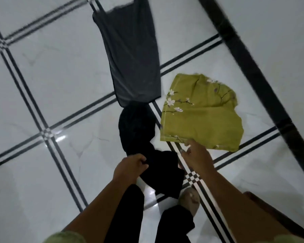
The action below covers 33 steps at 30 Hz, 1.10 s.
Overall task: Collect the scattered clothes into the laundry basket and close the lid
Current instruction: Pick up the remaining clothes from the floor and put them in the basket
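Note:
A black garment (139, 130) lies bunched on the white tiled floor, and my left hand (130, 166) is shut on its near edge. Beyond it a dark grey strappy top (130, 55) lies flat, its hem overlapping the black garment. To the right a green floral cloth (202, 111) is spread on the floor. My right hand (194, 153) hovers with fingers apart at the near edge of the green cloth, holding nothing. No laundry basket is in view.
The floor (42, 85) is glossy white tile with black striped borders. A broad dark band (253, 67) runs diagonally at the right. My slippered foot (189, 199) stands below the black garment. A brown edge (263, 204) shows at the lower right.

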Motion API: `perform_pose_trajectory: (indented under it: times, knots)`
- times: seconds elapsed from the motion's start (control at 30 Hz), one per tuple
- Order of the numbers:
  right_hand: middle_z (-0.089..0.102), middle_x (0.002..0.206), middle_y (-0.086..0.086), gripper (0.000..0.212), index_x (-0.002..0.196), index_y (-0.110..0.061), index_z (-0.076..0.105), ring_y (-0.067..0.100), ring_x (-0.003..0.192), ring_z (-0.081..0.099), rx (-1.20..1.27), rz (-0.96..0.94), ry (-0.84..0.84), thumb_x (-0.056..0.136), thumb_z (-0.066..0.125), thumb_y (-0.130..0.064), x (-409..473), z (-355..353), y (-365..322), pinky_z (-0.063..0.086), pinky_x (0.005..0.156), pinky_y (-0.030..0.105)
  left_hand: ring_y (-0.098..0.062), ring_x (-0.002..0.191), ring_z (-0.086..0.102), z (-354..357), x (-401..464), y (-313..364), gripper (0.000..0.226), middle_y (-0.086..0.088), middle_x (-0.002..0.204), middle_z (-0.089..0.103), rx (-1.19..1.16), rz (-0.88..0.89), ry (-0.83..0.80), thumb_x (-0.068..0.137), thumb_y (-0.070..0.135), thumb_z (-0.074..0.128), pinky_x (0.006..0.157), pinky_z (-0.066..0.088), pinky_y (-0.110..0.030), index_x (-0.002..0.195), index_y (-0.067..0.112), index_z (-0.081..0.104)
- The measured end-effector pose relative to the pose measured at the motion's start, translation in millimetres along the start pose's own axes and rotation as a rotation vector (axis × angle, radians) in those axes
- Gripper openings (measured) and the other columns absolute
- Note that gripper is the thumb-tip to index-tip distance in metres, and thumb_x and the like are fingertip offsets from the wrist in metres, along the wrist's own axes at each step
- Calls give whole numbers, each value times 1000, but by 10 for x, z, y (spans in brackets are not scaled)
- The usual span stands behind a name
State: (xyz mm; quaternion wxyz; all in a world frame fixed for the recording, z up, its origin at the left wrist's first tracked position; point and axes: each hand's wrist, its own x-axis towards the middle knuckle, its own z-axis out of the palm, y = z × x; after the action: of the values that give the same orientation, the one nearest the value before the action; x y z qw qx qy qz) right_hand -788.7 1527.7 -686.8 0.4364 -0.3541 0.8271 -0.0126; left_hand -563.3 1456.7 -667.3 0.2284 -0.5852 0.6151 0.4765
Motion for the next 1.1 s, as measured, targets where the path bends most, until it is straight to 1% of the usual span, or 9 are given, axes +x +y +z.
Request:
perform_pose_trajectory:
  times: [0.07,0.17,0.27,0.37,0.53,0.73,0.87,0.97,1.1]
  knots:
    - [64,108,14,37,118,-15,57,36,106,59,-245,-93,67,86,60,-33,751,257,308,51,85,43,-30,143,26,333,749,-203,90,-7,156,25,157,27,92,74,46,72,107,37,-47,148,30,24]
    - [38,147,19,72,142,-22,40,41,137,32,-499,-62,177,81,66,-49,1703,344,664,32,108,56,-35,146,-17,725,1627,-411,143,-9,158,-26,401,0,221,51,65,78,110,18,-65,147,29,-22]
    - [-4,161,18,128,152,-32,-6,46,146,0,-310,128,182,60,75,-67,2395,345,946,5,111,69,-40,143,-24,930,2134,-612,153,-8,152,-39,469,17,213,42,69,78,105,17,-72,141,33,-33]
    - [0,159,21,147,146,-39,-18,48,143,12,-144,189,176,42,79,-75,2760,552,1162,14,113,66,-49,143,0,1075,2341,-829,148,-12,155,-30,549,15,186,49,63,80,98,38,-65,142,34,-31]
    - [52,131,22,75,138,-8,41,38,120,51,-33,-68,212,80,63,-50,2505,1006,1158,40,103,45,-41,103,57,1162,2184,-874,76,-22,140,35,462,99,188,88,28,59,76,53,-47,148,22,14]
    - [55,86,-11,8,100,-18,58,3,66,61,227,184,454,97,52,-22,1603,1637,27,48,60,15,-29,107,62,814,1794,-1021,71,-6,116,63,-897,-238,204,72,23,75,82,51,-34,136,22,45]
    - [67,117,2,32,119,-17,65,21,110,61,940,279,-733,92,55,-31,1193,1908,-830,48,87,30,-25,107,67,517,1555,-1112,87,-6,124,65,-1381,-305,1,62,59,76,83,58,-40,135,24,45]
    - [67,116,5,44,126,-19,58,25,115,58,885,340,-916,96,36,-44,1480,1921,-1084,46,85,33,-30,104,65,354,1669,-1354,105,-7,119,64,-1127,-460,186,41,65,81,93,53,-50,130,23,45]
    - [70,95,14,32,117,-5,56,28,85,68,537,81,-200,92,42,-20,2480,1538,-1369,54,71,38,-38,93,66,256,1884,-1506,65,-17,99,69,-877,-573,354,49,53,69,89,54,-53,102,16,62]
